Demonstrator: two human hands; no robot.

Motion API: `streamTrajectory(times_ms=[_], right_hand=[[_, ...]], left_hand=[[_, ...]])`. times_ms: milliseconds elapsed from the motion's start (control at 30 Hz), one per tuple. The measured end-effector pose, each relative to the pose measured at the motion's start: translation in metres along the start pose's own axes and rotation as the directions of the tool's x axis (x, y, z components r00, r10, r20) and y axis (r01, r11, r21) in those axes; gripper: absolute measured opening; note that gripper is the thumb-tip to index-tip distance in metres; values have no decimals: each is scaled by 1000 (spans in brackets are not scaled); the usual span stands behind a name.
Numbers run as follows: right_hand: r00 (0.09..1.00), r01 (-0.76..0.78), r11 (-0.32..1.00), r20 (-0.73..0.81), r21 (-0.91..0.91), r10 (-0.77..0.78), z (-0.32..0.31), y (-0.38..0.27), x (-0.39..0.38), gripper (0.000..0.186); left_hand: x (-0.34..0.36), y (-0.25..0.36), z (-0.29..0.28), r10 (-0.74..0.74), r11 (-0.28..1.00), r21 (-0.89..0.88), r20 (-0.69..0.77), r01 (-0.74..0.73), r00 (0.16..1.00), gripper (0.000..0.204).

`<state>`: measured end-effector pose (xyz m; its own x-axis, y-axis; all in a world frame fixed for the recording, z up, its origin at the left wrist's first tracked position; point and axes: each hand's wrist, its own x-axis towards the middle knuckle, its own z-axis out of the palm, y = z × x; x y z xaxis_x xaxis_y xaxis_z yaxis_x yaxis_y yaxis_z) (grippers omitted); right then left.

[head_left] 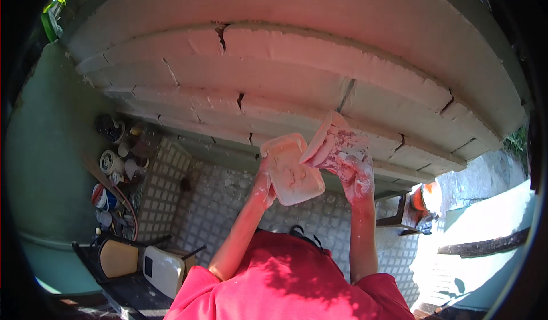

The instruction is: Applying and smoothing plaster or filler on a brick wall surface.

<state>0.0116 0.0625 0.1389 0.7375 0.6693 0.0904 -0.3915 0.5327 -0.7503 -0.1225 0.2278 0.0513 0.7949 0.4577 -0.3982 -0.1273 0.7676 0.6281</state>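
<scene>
My left hand grips a shallow rectangular tray with rounded corners by its left edge. Pale, paste-like residue coats the inside of the tray. Beside it, my right hand is closed on a thin, curved pale piece, smeared with the same white paste; I cannot make out its exact kind. Its lower tip is close to the tray's right rim. White paste covers the fingers and wrist of my right hand. Beyond both hands rises a pale stepped surface with several dark cracks across its ledges.
Several tubs and buckets line the green wall on the left, with a hose near them. A dark chair stands lower left. On the right are a bench and an orange bucket. The floor is tiled.
</scene>
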Motion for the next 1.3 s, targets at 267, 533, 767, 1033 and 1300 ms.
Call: streamTrajectory(times_ms=[267, 533, 767, 1033, 1300], right_hand=[[977, 208, 976, -40, -62, -211, 69, 31, 54, 46], [686, 583, 590, -51, -559, -726, 153, -30, 154, 35], [294, 174, -108, 156, -979, -943, 204, -21, 218, 31], [203, 42, -66, 73, -997, -976, 244, 30, 274, 56], [184, -55, -100, 89, -993, -979, 309, 67, 289, 86]], left_hand=[[26, 73, -58, -102, 993, 61, 96, 96, 990, 68], [36, 135, -109, -216, 968, 157, 109, 197, 970, 75], [34, 155, -123, -212, 967, 164, 97, 194, 972, 73], [24, 169, -148, -152, 988, 60, 149, 144, 977, 68], [17, 194, -168, -46, 995, 90, 81, 38, 996, 73]])
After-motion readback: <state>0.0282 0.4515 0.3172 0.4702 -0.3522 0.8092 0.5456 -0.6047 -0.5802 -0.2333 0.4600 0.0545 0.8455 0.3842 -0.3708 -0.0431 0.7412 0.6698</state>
